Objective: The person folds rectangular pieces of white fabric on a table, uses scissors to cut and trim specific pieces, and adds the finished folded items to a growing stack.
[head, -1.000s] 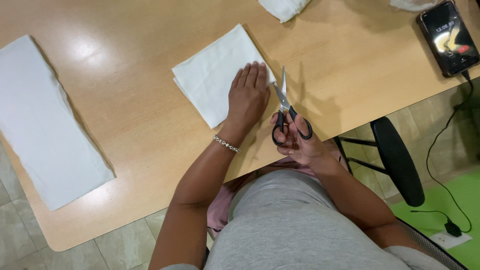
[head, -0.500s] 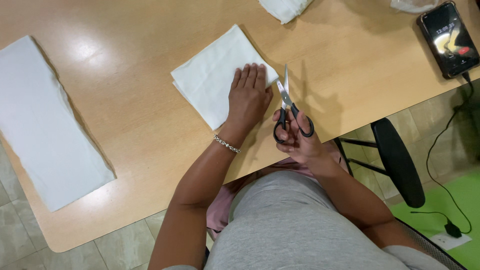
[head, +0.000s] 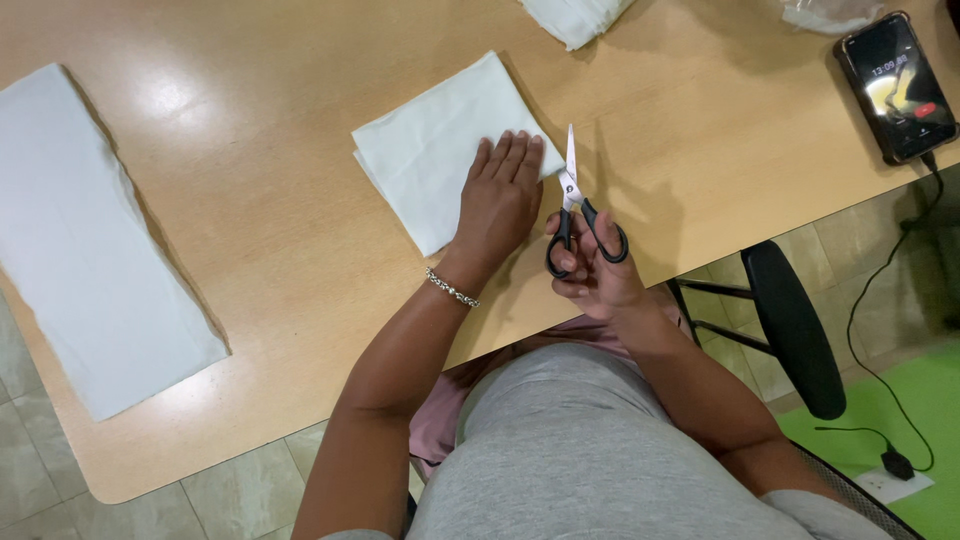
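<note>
The left hand (head: 497,198) lies flat, palm down, fingers together, on the near right corner of the folded cloth (head: 440,145); it grips nothing, only presses. A beaded bracelet (head: 452,288) circles that wrist. The cloth is a white folded square lying on the table (head: 280,250), turned so 1 corner points toward 12 o'clock, and its layered edges show at 9 o'clock.

The right hand (head: 592,275) sits at 3 o'clock of the left hand, just beside it, closed around the black loops of the scissors (head: 575,215), with fingers through both handles. The blades point toward 12 o'clock, nearly shut, the tips just beside the cloth's right corner; whether they touch the fabric cannot be told.

At 9 o'clock, well apart from the hands, a long strip (head: 85,240) of white cloth lies flat, running to the table's near edge. At 12 o'clock more white cloth (head: 575,15) is cut off by the frame. At 2 o'clock a phone (head: 898,85) lies with its screen lit and a cable (head: 880,290) trailing off the edge to the floor. A black armrest (head: 792,325) stands at 4 o'clock, below the table edge.
</note>
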